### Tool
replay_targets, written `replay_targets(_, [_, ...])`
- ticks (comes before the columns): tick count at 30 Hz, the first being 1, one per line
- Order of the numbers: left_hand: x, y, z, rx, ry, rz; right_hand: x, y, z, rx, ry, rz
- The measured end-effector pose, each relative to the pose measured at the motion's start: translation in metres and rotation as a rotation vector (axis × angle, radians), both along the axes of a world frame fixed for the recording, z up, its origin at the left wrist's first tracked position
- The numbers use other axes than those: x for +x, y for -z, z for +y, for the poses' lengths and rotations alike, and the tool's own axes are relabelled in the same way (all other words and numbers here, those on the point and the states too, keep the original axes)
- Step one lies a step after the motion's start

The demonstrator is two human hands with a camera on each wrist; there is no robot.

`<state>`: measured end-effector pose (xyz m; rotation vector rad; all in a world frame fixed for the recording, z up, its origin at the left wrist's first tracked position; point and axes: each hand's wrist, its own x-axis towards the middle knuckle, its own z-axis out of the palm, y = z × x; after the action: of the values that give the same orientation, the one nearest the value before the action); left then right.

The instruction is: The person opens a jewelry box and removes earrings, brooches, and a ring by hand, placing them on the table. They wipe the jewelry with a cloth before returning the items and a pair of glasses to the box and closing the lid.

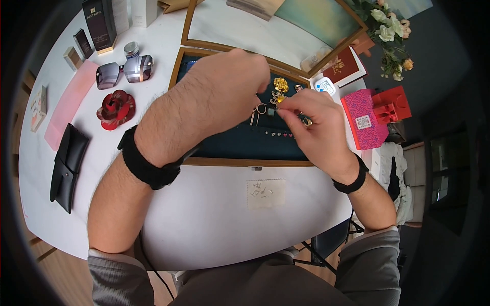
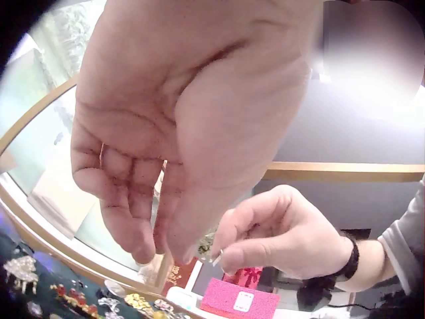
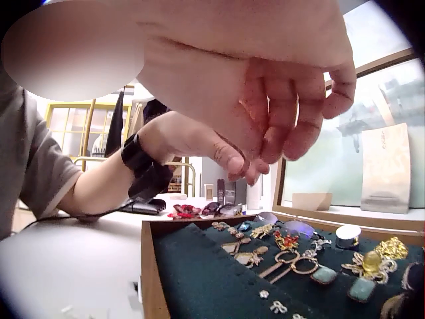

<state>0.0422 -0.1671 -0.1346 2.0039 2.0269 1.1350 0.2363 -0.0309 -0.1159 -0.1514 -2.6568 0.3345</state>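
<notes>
Both hands meet above an open wooden jewelry box (image 1: 224, 161) lined in dark green. My right hand (image 1: 320, 125) pinches a small, thin, pale piece (image 2: 216, 256) between thumb and forefinger. Close by, my left hand (image 1: 224, 86) points its fingers downward, thumb near the forefinger; I cannot tell whether it holds anything. Below them lie a gold flower brooch (image 1: 280, 84), hoop earrings (image 3: 299, 262), green square-stone earrings (image 3: 362, 290) and a gold brooch with a yellow stone (image 3: 373, 264). A row of small stud earrings (image 1: 278, 134) sits nearer the front.
Left on the white table are sunglasses (image 1: 137, 69), a red flower ornament (image 1: 116, 109), a black pouch (image 1: 69, 166) and cosmetic boxes (image 1: 100, 24). A small cloth (image 1: 266, 200) lies in front. The glass lid (image 1: 204, 25) stands raised behind; a pink box (image 1: 365, 120) is at right.
</notes>
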Motion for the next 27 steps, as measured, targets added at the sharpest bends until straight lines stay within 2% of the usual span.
replay_targets(2, [-0.003, 0.002, 0.001, -0.014, -0.068, 0.063, 0.001, 0.011, 0.004, 0.071, -0.03, -0.026])
replay_targets(4, [-0.005, 0.003, 0.002, -0.037, -0.173, 0.121, 0.003, 0.022, 0.003, 0.109, -0.011, -0.216])
replay_targets(7, [-0.004, 0.004, 0.0, 0.047, -0.152, 0.117, 0.006, 0.033, 0.002, 0.135, -0.014, -0.292])
replay_targets(13, [-0.001, 0.003, 0.001, -0.041, -0.185, 0.17, 0.005, 0.04, 0.0, 0.178, -0.026, -0.317])
replay_targets(27, [-0.002, 0.004, -0.002, 0.029, -0.158, 0.172, 0.007, 0.045, -0.002, 0.294, -0.072, -0.342])
